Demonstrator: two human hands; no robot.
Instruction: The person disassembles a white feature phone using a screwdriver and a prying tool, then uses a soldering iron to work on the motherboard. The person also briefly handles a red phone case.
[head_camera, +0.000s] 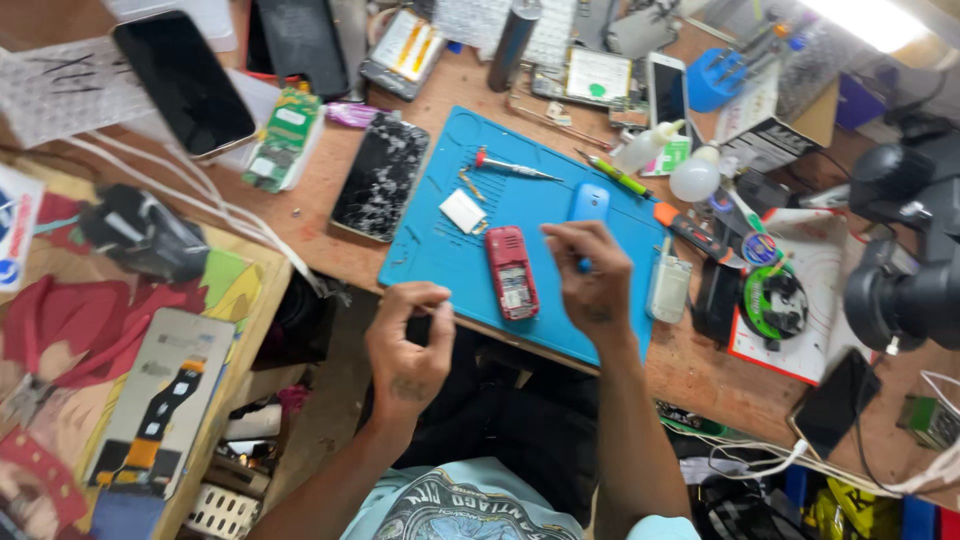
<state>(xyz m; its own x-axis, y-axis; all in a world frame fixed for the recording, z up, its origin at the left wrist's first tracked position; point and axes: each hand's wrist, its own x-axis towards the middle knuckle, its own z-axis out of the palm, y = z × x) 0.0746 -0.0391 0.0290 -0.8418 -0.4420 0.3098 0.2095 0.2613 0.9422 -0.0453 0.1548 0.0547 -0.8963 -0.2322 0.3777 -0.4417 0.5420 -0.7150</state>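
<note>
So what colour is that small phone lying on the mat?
Red small phone, on the blue mat; clearest in the head view.

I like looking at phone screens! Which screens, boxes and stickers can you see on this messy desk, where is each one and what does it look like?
Black smartphone: top left, dark glossy screen, tilted.
Cracked phone: left of the blue mat, black shattered glass.
Red phone: on the mat between left hand and right hand, back open, pale label inside.
White phone: top centre, dark screen.
Replacement screen: lower left, grey panel, black-orange ribbon.
</note>
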